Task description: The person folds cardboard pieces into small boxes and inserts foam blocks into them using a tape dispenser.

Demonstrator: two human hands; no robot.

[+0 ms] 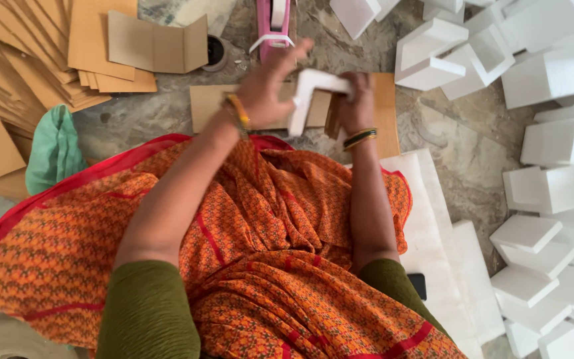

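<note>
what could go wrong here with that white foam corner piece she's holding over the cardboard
The white foam corner piece is thin and L-shaped, gripped by the left hand and right hand; squeezing or twisting could snap it at the bend. It is held over the flat cardboard sheet, and the foam pieces lie close by on the floor, so a slip might knock them.

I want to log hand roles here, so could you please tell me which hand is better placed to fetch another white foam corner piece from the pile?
Probably the right hand: the foam pile lies on its side. The left hand could keep the foam piece both now hold.
</note>
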